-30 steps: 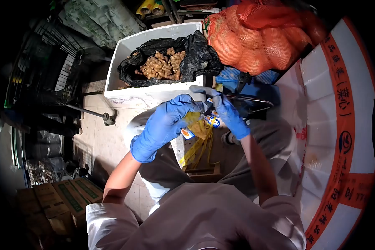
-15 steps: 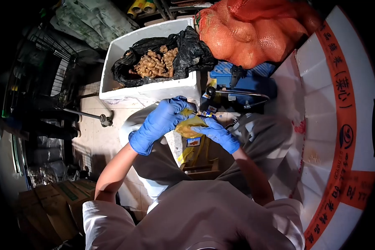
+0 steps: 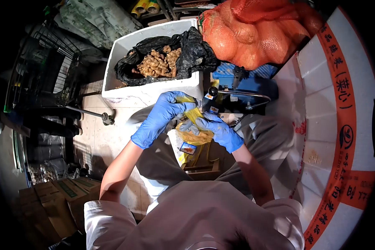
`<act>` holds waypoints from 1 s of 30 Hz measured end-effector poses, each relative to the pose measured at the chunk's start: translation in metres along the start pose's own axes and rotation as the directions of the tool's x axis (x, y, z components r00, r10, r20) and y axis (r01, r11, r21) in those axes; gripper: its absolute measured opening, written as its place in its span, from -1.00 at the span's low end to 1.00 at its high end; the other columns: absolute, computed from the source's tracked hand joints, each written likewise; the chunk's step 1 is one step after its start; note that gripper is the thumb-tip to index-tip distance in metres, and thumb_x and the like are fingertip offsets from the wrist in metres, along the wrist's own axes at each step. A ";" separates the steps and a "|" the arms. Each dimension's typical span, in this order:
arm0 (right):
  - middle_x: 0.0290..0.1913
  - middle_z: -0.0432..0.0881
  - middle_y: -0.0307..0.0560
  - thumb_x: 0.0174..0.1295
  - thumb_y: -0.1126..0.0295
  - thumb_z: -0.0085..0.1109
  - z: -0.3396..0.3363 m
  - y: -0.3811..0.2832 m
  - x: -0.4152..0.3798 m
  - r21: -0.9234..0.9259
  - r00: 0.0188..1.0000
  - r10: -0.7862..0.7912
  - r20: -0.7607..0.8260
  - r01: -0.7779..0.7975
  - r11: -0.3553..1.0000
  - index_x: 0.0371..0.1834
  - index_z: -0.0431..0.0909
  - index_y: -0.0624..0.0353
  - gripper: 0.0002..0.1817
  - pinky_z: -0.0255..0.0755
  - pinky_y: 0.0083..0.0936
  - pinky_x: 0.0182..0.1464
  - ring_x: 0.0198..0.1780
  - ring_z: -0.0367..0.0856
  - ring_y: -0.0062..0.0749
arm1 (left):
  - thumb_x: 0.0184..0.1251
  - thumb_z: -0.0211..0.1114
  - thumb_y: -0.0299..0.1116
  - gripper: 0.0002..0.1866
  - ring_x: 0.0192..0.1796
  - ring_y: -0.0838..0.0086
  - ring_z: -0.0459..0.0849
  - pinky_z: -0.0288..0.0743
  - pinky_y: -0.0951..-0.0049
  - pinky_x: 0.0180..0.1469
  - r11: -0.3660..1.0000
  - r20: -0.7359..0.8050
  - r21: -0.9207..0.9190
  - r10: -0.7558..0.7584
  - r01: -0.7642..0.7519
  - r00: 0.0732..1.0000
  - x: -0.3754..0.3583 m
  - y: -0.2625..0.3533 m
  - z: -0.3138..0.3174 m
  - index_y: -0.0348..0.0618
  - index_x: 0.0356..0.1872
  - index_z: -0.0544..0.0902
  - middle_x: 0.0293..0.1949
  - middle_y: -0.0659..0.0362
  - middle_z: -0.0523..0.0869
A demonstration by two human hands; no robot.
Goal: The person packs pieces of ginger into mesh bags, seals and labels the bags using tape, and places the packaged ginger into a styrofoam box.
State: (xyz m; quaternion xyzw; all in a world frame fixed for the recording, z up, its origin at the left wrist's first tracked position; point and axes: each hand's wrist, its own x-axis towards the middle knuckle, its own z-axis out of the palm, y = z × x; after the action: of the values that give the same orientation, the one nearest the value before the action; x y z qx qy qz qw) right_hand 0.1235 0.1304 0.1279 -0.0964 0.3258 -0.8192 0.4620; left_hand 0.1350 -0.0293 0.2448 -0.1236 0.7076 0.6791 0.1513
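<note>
A yellow net bag (image 3: 194, 136) hangs between my hands, bulging at the bottom; what is inside is hard to make out. My left hand (image 3: 162, 118), in a blue glove, is closed around the top of its netting. From the other side, my gloved right hand (image 3: 219, 131) pinches the gathered neck just above the bulge. A small picture label (image 3: 188, 148) dangles below the bag. Just beyond my hands stands a white foam box (image 3: 154, 92) lined with a black plastic bag (image 3: 196, 52), with ginger (image 3: 158, 64) inside.
A blue device with a metal lever (image 3: 246, 92) stands right of the foam box, below red mesh sacks (image 3: 246, 33) of round produce. A large white foam box with orange tape (image 3: 341, 91) borders the right. Cardboard boxes (image 3: 58, 200) and a wire rack (image 3: 50, 66) are at left.
The bag's neck is now stretched up between my hands, showing more yellow netting. My right hand has shifted slightly right, and the label has tilted and swung a little lower.
</note>
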 end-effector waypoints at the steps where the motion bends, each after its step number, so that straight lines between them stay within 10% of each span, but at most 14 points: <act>1: -0.13 0.48 -0.21 0.13 0.35 0.03 0.005 -0.002 -0.001 -0.019 0.998 -0.022 -0.061 0.021 1.000 -0.03 0.39 0.27 -0.65 0.29 -0.68 -0.03 -0.13 0.42 -0.58 | 0.05 0.21 -0.47 -0.89 -0.54 0.82 0.41 0.24 0.80 -0.54 0.999 -0.023 -0.045 0.012 -0.014 1.000 0.000 -0.003 -0.001 -0.25 -0.37 0.58 -0.50 0.32 0.59; 3: -0.19 0.51 -0.21 0.15 0.33 0.00 0.018 -0.014 -0.003 -0.082 0.998 -0.025 -0.056 0.020 0.996 -0.11 0.43 0.28 -0.70 0.30 -0.70 -0.07 -0.18 0.43 -0.60 | 0.07 0.20 -0.47 -0.85 -0.51 0.77 0.45 0.29 0.78 -0.49 0.994 -0.030 -0.106 -0.024 0.021 0.999 0.001 -0.010 -0.006 -0.27 -0.31 0.55 -0.47 0.28 0.59; 5: -0.26 0.53 -0.17 0.18 0.32 -0.05 0.033 -0.027 -0.007 -0.565 0.976 -0.218 -0.027 0.165 0.809 -0.22 0.46 0.30 -0.75 0.32 -0.70 -0.16 -0.24 0.43 -0.61 | 0.09 0.18 -0.46 -0.81 -0.48 0.71 0.49 0.35 0.75 -0.44 0.984 -0.032 -0.168 -0.060 0.054 0.998 0.005 -0.023 -0.014 -0.28 -0.25 0.53 -0.43 0.25 0.59; 8: -0.34 0.52 -0.13 0.20 0.30 -0.08 0.004 -0.002 0.011 -0.532 0.989 -0.136 -0.060 0.084 0.843 -0.27 0.46 0.32 -0.74 0.31 -0.66 -0.22 -0.28 0.43 -0.59 | 0.22 0.06 -0.34 -0.74 -0.54 0.76 0.40 0.27 0.79 -0.51 0.912 -0.118 -0.358 0.168 -0.199 0.979 0.012 -0.029 -0.028 -0.24 -0.12 0.45 -0.45 0.28 0.53; 10: -0.29 0.50 -0.09 0.20 0.31 -0.09 -0.019 0.019 0.018 -0.567 0.984 -0.145 -0.106 0.060 0.821 -0.22 0.45 0.31 -0.73 0.31 -0.64 -0.18 -0.25 0.44 -0.52 | 0.18 0.08 -0.27 -0.63 -0.41 0.66 0.51 0.33 0.75 -0.45 0.796 -0.152 0.262 0.592 -0.545 0.792 0.004 -0.014 -0.034 -0.23 -0.02 0.40 -0.13 0.13 0.49; 13: -0.17 0.44 -0.02 0.16 0.42 -0.07 -0.010 0.016 0.016 -0.577 0.967 -0.173 -0.186 0.035 0.816 -0.10 0.41 0.28 -0.74 0.28 -0.59 -0.07 -0.15 0.42 -0.33 | 0.09 0.10 -0.27 -0.54 -0.41 0.35 0.58 0.46 0.47 -0.34 0.406 0.380 0.699 0.488 -0.589 0.786 -0.012 0.002 -0.029 0.02 0.09 0.35 0.18 0.13 0.26; 14: -0.14 0.43 -0.01 0.11 0.49 -0.05 -0.021 0.021 0.013 -0.888 0.918 -0.368 0.149 0.288 0.357 -0.06 0.39 0.25 -0.71 0.25 -0.54 -0.01 -0.10 0.39 -0.25 | 0.09 0.08 -0.28 -0.59 -0.45 0.30 0.56 0.45 0.39 -0.37 0.164 0.461 0.826 0.355 -0.539 0.814 -0.011 0.001 -0.024 0.05 0.03 0.39 0.08 0.12 0.36; 16: -0.13 0.43 -0.01 0.09 0.51 -0.05 -0.017 0.020 0.019 -0.876 0.958 -0.250 0.138 0.236 0.420 -0.06 0.39 0.25 -0.70 0.26 -0.54 -0.01 -0.09 0.39 -0.26 | 0.08 0.07 -0.29 -0.64 -0.50 0.25 0.55 0.43 0.30 -0.41 -0.089 0.488 0.873 0.202 -0.480 0.849 -0.002 -0.015 -0.030 0.07 -0.02 0.43 -0.01 0.12 0.46; 21: -0.30 0.46 -0.18 0.16 0.45 -0.05 0.002 0.019 0.032 -0.686 0.997 -0.074 0.006 0.058 0.725 -0.22 0.42 0.32 -0.81 0.28 -0.65 -0.15 -0.25 0.37 -0.56 | 0.07 0.02 -0.35 -0.89 -0.51 0.18 0.52 0.38 0.27 -0.49 0.177 0.565 0.774 0.239 -0.608 0.789 0.019 -0.048 -0.056 -0.02 -0.37 0.47 -0.58 0.07 0.49; 25: -0.27 0.48 0.05 -0.01 0.31 0.15 0.002 0.033 0.030 -0.982 0.888 -0.457 0.042 0.121 0.144 -0.15 0.41 0.21 -0.65 0.32 -0.39 -0.22 -0.28 0.46 -0.19 | 0.04 0.05 -0.35 -0.89 -0.50 0.16 0.53 0.39 0.27 -0.47 0.246 0.491 0.794 0.283 -0.557 0.824 0.023 -0.063 -0.058 -0.07 -0.39 0.48 -0.56 0.03 0.53; 27: -0.19 0.43 0.09 -0.11 0.20 0.23 0.010 0.031 0.017 -0.981 0.793 -0.608 0.037 -0.088 -0.174 -0.07 0.38 0.14 -0.50 0.30 -0.28 -0.17 -0.29 0.44 -0.03 | 0.03 0.12 -0.38 -0.89 -0.47 0.11 0.51 0.37 0.29 -0.45 0.261 0.410 0.839 0.274 -0.477 0.870 0.030 -0.092 -0.046 -0.09 -0.39 0.53 -0.53 0.01 0.54; 30: -0.23 0.48 0.11 -0.09 0.26 0.22 -0.007 0.072 -0.016 -0.969 0.681 -0.731 -0.042 -0.207 -0.137 -0.08 0.40 0.21 -0.53 0.30 -0.27 -0.12 -0.24 0.45 -0.04 | 0.14 0.07 -0.39 -0.84 -0.60 0.39 0.41 0.35 0.48 -0.45 0.765 0.225 0.596 0.133 -0.244 0.965 0.051 -0.132 -0.024 -0.27 -0.32 0.47 -0.59 0.02 0.49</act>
State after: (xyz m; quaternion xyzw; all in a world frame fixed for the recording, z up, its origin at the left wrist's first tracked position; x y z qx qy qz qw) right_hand 0.1791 0.1203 0.0797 -0.1940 0.9027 -0.3706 -0.1007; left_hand 0.1365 -0.0579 0.1040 0.0626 0.8840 0.4294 0.1738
